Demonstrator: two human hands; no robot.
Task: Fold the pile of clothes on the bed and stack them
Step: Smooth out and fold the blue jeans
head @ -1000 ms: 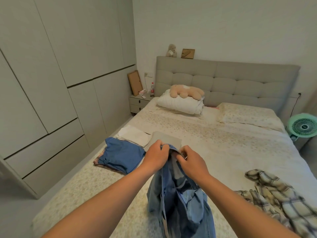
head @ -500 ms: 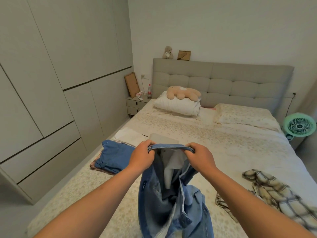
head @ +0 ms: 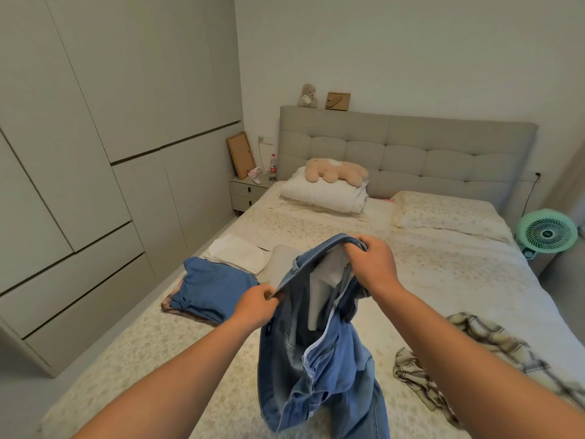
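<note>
Both hands hold a pair of blue denim jeans (head: 319, 359) by the waistband above a floral-sheeted bed (head: 411, 248), the left hand (head: 254, 307) lower than the right hand (head: 373, 264). Folded blue (head: 215, 289) and cream garments (head: 237, 253) lie left; a crumpled plaid shirt (head: 481, 353) lies right.

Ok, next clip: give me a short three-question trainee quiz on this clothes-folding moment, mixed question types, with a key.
1. True or false: both hands hold the jeans by the waistband.
2. Which garment lies unfolded on the bed to the person's right? A) plaid shirt B) red sweater C) black coat
3. Fill in: the folded blue garment lies to the ____ of the jeans.

Key
1. True: the left hand and the right hand each have a grip on the waistband.
2. A, the plaid shirt.
3. Left.
</note>
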